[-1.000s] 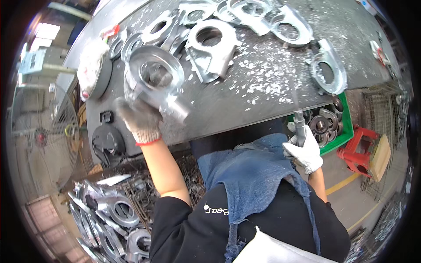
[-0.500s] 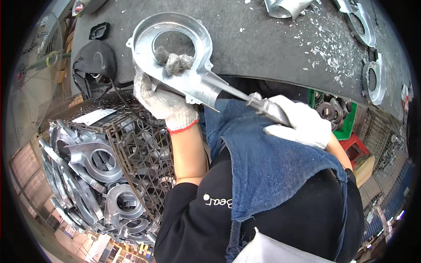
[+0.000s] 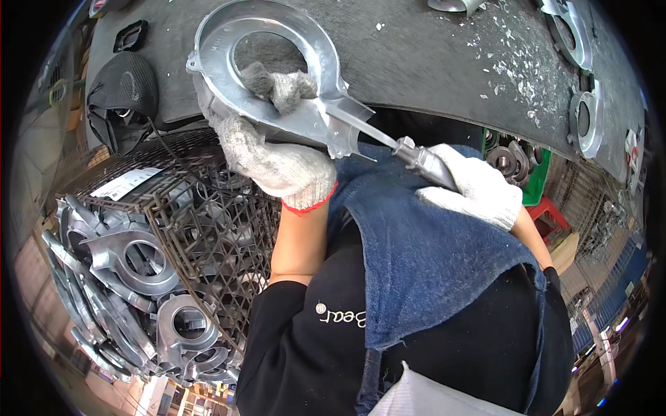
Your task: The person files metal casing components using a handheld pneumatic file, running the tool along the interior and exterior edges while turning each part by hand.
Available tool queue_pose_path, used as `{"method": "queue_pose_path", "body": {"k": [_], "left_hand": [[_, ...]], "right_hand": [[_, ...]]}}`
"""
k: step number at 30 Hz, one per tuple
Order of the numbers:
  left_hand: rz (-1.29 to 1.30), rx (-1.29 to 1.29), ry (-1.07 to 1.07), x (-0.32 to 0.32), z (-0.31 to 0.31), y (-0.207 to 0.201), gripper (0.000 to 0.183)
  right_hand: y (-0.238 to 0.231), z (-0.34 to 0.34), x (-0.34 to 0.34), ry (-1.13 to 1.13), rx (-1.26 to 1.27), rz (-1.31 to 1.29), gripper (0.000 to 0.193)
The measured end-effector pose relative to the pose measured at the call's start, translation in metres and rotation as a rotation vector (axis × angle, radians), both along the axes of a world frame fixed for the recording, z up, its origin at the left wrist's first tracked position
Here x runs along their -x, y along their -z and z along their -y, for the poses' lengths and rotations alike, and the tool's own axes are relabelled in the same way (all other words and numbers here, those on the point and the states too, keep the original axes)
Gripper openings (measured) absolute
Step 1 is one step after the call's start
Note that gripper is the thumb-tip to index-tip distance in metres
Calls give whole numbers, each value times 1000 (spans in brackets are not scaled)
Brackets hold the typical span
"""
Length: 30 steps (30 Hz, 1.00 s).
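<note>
My left hand [image 3: 281, 165], in a white knit glove with a red cuff, grips a silvery snail-shaped metal blower housing [image 3: 321, 52] from below. Its fingertips come up through the round opening and curl over the inner edge. The housing is tilted above the table's near edge, its outlet neck pointing toward me. In my right hand [image 3: 482, 191], also gloved, is a file-like tool [image 3: 424, 165] with a thick grey metal body. The tool's long narrow blade lies along the inside of the outlet neck, its tip close to the housing's inner wall.
Similar housings fill a wire basket [image 3: 170, 243] at left. More housings [image 3: 588, 121] lie along the right of the dark table [image 3: 416, 55], near scattered metal flakes [image 3: 520, 76]. A black mesh-covered object [image 3: 125, 97] sits at left. A green crate [image 3: 538, 180] and red stool [image 3: 550, 213] stand right.
The left hand has turned the housing slightly and brought it a little higher in view. The blade reaches into the outlet neck at a changed angle. The right hand has barely moved.
</note>
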<state>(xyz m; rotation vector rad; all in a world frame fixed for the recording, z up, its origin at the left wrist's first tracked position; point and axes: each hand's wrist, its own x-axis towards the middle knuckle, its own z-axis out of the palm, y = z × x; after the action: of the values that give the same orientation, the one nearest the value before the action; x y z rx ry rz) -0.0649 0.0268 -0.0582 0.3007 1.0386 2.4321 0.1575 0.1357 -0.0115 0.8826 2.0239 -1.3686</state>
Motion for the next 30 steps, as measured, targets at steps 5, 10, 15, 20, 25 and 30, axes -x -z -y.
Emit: {"method": "queue_pose_path", "body": {"k": [5, 10, 15, 20, 25, 30], "left_hand": [[-321, 531, -301, -6, -3, 3, 53], [-190, 437, -170, -11, 0, -7, 57], [139, 282, 79, 5, 34, -28, 53], [191, 562, -178, 7, 50, -17, 55], [229, 527, -100, 15, 42, -15, 58], [259, 627, -220, 9, 55, 7, 60]], "right_hand": [[3, 5, -12, 43, -61, -67, 64], [4, 3, -17, 76, -74, -91, 64], [-1, -8, -18, 71, -25, -137, 64], [8, -10, -9, -179, 3, -138, 66], [17, -6, -4, -289, -57, -80, 66], [6, -4, 3, -187, -68, 45, 61]]}}
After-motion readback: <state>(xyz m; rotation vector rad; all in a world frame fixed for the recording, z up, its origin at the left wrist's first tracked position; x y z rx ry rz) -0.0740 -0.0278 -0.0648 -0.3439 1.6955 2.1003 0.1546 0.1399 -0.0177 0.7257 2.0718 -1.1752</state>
